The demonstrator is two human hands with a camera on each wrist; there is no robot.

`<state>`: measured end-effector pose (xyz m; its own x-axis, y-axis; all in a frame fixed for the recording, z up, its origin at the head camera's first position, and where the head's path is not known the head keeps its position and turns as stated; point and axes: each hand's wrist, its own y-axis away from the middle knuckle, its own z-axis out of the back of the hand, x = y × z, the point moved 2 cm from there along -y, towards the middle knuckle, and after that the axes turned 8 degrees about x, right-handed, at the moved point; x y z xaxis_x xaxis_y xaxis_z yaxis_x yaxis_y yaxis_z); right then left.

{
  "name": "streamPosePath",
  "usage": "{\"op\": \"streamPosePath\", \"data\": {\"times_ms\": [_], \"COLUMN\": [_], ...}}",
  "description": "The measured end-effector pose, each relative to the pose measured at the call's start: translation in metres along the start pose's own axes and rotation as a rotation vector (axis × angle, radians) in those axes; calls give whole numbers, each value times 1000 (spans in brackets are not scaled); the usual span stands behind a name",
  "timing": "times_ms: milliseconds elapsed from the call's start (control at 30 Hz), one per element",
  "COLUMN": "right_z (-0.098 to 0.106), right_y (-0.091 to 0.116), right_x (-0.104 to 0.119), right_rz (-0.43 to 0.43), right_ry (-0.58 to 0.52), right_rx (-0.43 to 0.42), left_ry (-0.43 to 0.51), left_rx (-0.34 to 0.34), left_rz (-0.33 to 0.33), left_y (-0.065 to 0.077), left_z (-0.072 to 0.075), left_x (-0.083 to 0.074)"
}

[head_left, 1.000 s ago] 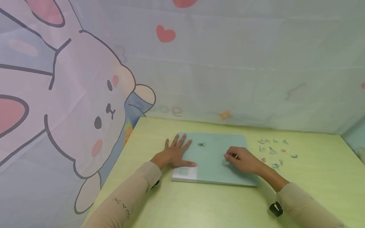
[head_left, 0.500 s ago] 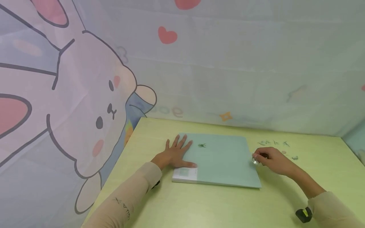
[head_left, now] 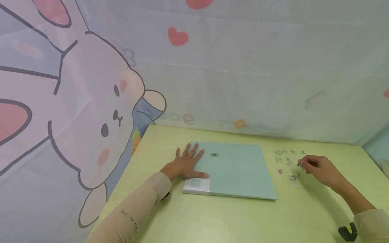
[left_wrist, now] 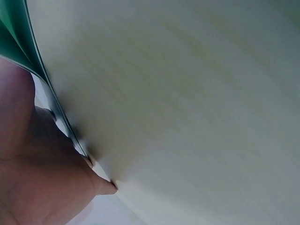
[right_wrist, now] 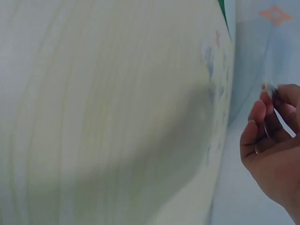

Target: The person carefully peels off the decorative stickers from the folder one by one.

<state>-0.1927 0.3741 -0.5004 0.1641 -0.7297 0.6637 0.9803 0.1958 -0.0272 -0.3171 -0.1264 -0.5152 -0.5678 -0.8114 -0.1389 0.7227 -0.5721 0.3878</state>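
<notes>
My left hand (head_left: 187, 165) rests with spread fingers on the left side of a mint-green folder (head_left: 240, 172), also partly seen in the left wrist view. One small green plant sticker (head_left: 214, 154) lies near the folder's upper left. My right hand (head_left: 323, 170) is over the table to the right of the folder, among several small plant and flower stickers (head_left: 289, 161). Its thumb and fingers pinch a small clear piece with a dark patch (right_wrist: 272, 90), seen at the fingertips in the right wrist view; its exact kind is unclear.
A pale yellow-green table (head_left: 228, 219) carries everything. A red flower sticker (head_left: 280, 171) lies just beyond the folder's right edge, and a clear scrap (head_left: 294, 184) is close by. Behind hangs a printed cloth (head_left: 243, 67) with a rabbit.
My right hand has moved right, from above the folder to the stickers, carrying a shiny clear piece on the way. A clear scrap shows below the stickers. My left hand has stayed put.
</notes>
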Motion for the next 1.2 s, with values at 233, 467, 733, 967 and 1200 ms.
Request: {"op": "streamPosePath", "data": {"times_ms": [233, 467, 733, 967, 1200], "right_z": [7, 5, 4, 3, 1], "right_y": [11, 15, 15, 16, 15], "right_x": [-36, -57, -64, -62, -63], "right_rz": [-181, -286, -311, -337, -342], "right_ry": [-51, -103, -153, -123, -107], "right_rx": [-120, -87, -48, -51, -77], "left_ry": [4, 1, 5, -4, -6], "left_rx": [-3, -3, -4, -2, -5], "left_rz": [-2, -4, -7, -2, 9], "left_y": [-3, -2, -4, -3, -3], "left_z": [-1, -1, -2, -1, -1], "left_x": [1, 2, 1, 0, 1]}}
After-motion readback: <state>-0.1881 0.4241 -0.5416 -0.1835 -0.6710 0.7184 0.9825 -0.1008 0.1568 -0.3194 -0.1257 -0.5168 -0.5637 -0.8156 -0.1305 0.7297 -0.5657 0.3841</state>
